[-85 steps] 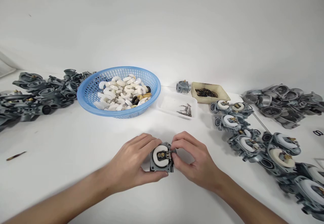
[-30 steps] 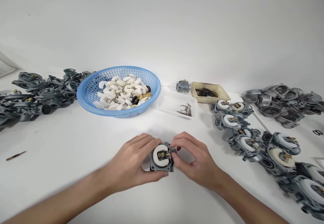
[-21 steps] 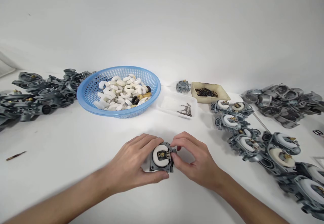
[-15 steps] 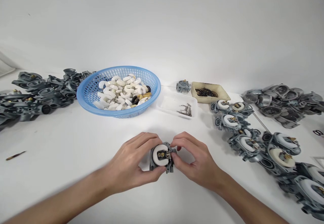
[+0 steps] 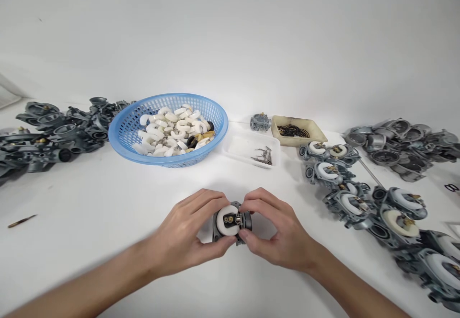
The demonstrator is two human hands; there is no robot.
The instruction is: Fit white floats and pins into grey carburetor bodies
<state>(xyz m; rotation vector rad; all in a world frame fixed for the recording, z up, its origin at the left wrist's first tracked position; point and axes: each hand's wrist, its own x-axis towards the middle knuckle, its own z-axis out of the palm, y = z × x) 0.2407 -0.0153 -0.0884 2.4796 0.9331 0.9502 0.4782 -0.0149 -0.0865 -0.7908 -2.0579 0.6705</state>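
Note:
A grey metal carburetor [image 5: 246,221] sits between my hands on the white table, its open side facing up. Inside it lies a white C-shaped float [image 5: 222,222], with brass jets [image 5: 230,219] showing in the middle. My left hand [image 5: 196,227] curls around the left side, fingertips on the far rim and thumb along the near edge. From the right, my right hand [image 5: 278,229] grips the body, its index finger at the far edge and its thumb at the near edge. Fingers hide parts of the rim.
A blue basket [image 5: 114,136] holds white floats. Beside it are a clear tray [image 5: 237,148] of small pins and a cream box [image 5: 316,133] of black rings. Carburetors with floats [image 5: 348,203] line the right; bare bodies [image 5: 46,131] pile up left; metal bowls [image 5: 402,145] lie far right.
My right thumb and index finger have moved from the float's hinge area to grip the carburetor's near and far edges, uncovering its round right end. My left hand stays put.

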